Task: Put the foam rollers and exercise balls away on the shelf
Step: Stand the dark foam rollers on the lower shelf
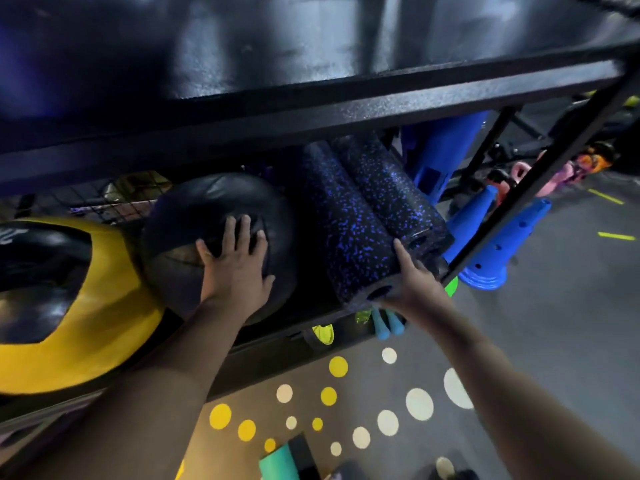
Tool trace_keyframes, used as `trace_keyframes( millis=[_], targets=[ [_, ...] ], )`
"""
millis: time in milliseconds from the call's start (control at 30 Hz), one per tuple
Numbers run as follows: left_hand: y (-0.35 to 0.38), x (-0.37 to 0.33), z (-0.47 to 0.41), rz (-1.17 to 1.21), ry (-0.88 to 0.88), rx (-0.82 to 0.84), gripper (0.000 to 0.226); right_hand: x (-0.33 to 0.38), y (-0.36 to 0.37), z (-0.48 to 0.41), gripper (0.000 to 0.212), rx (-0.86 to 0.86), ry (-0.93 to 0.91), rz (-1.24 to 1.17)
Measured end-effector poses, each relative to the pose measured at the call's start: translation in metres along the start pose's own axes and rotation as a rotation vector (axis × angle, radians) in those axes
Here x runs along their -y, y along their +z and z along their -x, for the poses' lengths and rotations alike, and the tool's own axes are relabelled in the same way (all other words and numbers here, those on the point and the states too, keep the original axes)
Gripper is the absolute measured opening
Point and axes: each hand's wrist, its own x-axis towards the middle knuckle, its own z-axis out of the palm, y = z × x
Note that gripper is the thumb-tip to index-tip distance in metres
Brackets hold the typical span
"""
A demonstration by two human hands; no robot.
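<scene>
Both arms are reaching into the middle level of the black metal shelf unit. The left hand lies flat on the front of a round black leather exercise ball, and its fingers are straight and spread, pressing on the ball and not curling around it. The ball sits on the shelf board just beside a bigger yellow-and-black exercise ball, which fills the left end of the same level.

Over on the right, the right hand is at the near end of a long black foam roller flecked with blue. One finger runs up along the roller's right side and the thumb sits at the end face by the centre hole. It is hard to tell whether that hand is truly gripping the roller or only pressing on it. The roller lies lengthwise on the shelf, pointing inward, with its near end right at the front edge. A second speckled foam roller lies touching it on the right, parallel and set a little further in.

Beyond the shelf's right post stands a stack of blue plastic cones on the grey floor. Below the arms, yellow and white floor dots are scattered, and a teal foam block pokes in at the bottom edge.
</scene>
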Motion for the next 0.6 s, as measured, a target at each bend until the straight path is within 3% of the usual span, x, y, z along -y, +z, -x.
trace_keyframes(
  millis=[100,200,300,433,600],
  targets=[
    [0.002,-0.001,0.003,-0.021,0.008,-0.007,0.081,0.001,0.01,-0.004,0.098,-0.2,-0.048,0.008],
    [0.004,-0.001,0.005,-0.038,0.013,-0.01,0.081,0.008,0.01,-0.01,0.083,-0.341,-0.098,-0.016],
    [0.004,-0.002,0.007,-0.057,0.009,-0.011,0.081,0.024,0.006,-0.027,0.074,-0.371,-0.123,0.007],
    [0.004,-0.004,0.006,-0.081,0.01,-0.013,0.082,0.04,0.005,-0.052,0.07,-0.36,-0.122,0.003],
    [0.005,-0.006,0.006,-0.11,0.011,-0.004,0.082,0.046,0.022,-0.062,0.092,-0.23,-0.028,-0.14]
  ],
)
